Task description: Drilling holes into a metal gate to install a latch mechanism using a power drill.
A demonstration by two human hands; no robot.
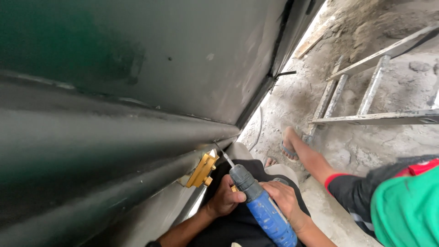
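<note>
So you've got the blue-bodied power drill with the dark grey chuck [260, 201] gripped in both hands: your right hand [286, 201] is closed around the blue body, and your left hand [226, 197] is wrapped tight up near the chuck, steadying it. The thin silver bit [224, 155] angles up to the seam of the big dark green metal door panel [137, 68], right next to the brass-coloured metal bracket [202, 170] that already sits against the panel's lower edge. My guess is the bracket's placed but the fastening isn't finished, since the bit's at the metal; can't tell how deep it's in. The panel's scuffed and dusty with a ribbed profile. The floor [366, 151] is rough, dusty concrete, a paint-spattered ladder [366, 98] lies on it, and someone in a green top [407, 206] crouches beside you in sandals.
</note>
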